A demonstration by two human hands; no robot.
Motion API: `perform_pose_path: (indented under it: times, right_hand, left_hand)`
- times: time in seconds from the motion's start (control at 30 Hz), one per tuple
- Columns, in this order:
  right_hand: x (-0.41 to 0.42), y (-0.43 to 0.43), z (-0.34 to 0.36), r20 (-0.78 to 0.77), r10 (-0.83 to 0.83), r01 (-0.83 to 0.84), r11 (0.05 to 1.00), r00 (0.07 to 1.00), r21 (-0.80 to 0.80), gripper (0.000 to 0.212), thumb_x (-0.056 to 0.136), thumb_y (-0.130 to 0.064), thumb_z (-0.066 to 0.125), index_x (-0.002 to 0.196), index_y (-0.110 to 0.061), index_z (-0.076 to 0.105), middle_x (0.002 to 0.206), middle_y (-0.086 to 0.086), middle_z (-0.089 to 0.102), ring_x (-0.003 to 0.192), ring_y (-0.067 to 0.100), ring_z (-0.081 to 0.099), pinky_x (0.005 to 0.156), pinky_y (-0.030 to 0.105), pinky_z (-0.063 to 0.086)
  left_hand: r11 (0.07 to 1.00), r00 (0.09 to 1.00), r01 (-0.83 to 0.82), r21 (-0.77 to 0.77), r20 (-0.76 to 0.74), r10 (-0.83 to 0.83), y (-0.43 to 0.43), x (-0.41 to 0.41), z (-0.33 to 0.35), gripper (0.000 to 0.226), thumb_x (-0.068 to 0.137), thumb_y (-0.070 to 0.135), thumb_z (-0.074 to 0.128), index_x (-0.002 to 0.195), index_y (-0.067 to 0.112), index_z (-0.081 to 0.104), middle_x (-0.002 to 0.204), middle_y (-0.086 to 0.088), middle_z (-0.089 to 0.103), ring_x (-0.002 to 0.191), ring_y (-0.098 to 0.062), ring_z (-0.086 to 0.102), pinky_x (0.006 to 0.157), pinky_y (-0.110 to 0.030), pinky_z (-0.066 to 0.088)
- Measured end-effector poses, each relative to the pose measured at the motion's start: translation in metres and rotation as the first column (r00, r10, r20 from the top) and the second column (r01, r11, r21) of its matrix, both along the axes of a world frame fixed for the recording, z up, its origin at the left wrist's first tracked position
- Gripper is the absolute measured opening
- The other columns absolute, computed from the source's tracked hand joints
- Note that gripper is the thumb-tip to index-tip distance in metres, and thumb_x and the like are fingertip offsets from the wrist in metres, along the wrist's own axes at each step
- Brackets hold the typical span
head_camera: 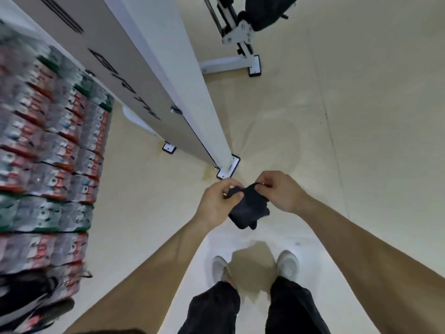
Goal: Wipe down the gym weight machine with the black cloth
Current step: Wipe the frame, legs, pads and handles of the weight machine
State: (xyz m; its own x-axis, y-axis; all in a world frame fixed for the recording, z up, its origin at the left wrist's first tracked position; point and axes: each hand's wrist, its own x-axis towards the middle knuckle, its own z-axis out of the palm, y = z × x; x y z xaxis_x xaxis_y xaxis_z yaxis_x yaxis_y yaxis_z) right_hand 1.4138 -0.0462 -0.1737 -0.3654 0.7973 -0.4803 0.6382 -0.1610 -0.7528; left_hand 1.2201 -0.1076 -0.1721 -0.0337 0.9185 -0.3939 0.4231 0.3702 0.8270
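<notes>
Head view, looking down.

9 o'clock: stacked wrapped packs (pixel 48 141) with red and green labels. They are blurred and the print is not legible.

11 o'clock to centre: weight machine (pixel 168 80), a white post and a grey panel with dark lettering. It runs down to a white foot plate (pixel 228 168) on the pale floor (pixel 361 116).

12 to 1 o'clock: a second white frame (pixel 237 36) carrying a black pad, standing apart from the machine.

Just below centre, at 6 o'clock of the foot plate: left hand (pixel 216 201), fingers curled, thumb and fingers pinching the upper left edge of the black cloth (pixel 250 208). The cloth is bunched and hangs in the air between the two hands, near the foot plate but clear of the machine.

3 o'clock of the cloth: right hand (pixel 279 191), fingers curled, pinching the upper right edge. Both forearms are bare.

6 o'clock: two light shoes (pixel 220 267) on the floor below dark trousers.
</notes>
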Motion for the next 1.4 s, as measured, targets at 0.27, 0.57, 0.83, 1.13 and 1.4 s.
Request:
perform_pose_path:
  times: [0.27,0.57,0.83,1.13,1.4]
  right_hand:
    - [0.036,-0.001,0.173,0.020,0.106,-0.108,0.984,0.994,0.140,0.012,0.095,-0.027,0.059,0.089,-0.028,0.070,0.086,-0.005,0.071,0.082,0.017,0.066,0.074,0.032,0.052]
    - [0.046,0.064,0.303,0.106,0.302,-0.319,0.865,0.947,0.386,0.014,0.097,-0.033,0.055,0.086,-0.031,0.064,0.090,-0.011,0.066,0.089,0.012,0.061,0.087,0.038,0.052]
    - [-0.002,0.164,0.369,0.108,0.306,-0.315,0.785,0.946,0.534,0.014,0.099,-0.033,0.055,0.095,-0.025,0.066,0.100,-0.008,0.065,0.100,0.015,0.060,0.091,0.036,0.048]
    - [-0.047,0.268,0.432,0.120,0.462,-0.435,0.670,0.879,0.602,0.016,0.098,-0.033,0.057,0.090,-0.023,0.067,0.093,-0.009,0.068,0.092,0.010,0.062,0.086,0.033,0.050]
    - [-0.096,0.363,0.480,-0.076,0.670,-0.435,0.560,0.739,0.705,0.027,0.093,-0.042,0.061,0.075,-0.023,0.064,0.081,-0.006,0.068,0.082,0.008,0.063,0.075,0.029,0.046]
  left_hand:
    - [0.995,0.971,0.101,-0.003,-0.216,-0.099,-0.013,0.022,0.165,0.009,0.082,0.024,0.069,0.078,0.030,0.064,0.074,0.008,0.065,0.068,-0.010,0.059,0.068,-0.029,0.051]
    - [0.970,0.810,0.148,0.195,-0.587,-0.006,0.012,0.013,0.269,0.005,0.088,0.038,0.060,0.090,0.043,0.060,0.088,0.016,0.050,0.085,-0.008,0.051,0.074,-0.030,0.044]
    - [0.941,0.819,-0.064,0.332,-0.521,0.239,0.082,-0.022,0.321,0.011,0.100,0.040,0.053,0.098,0.029,0.053,0.083,0.012,0.062,0.078,-0.014,0.060,0.062,-0.029,0.042]
    - [0.818,0.787,-0.237,0.523,-0.391,0.478,0.136,-0.050,0.387,0.012,0.099,0.035,0.057,0.089,0.034,0.064,0.085,0.018,0.066,0.082,0.001,0.060,0.071,-0.024,0.046]
    - [0.586,0.553,-0.334,0.738,-0.351,0.756,0.174,-0.033,0.467,0.005,0.091,0.034,0.068,0.094,0.039,0.069,0.094,0.024,0.068,0.092,0.003,0.062,0.081,-0.023,0.049]
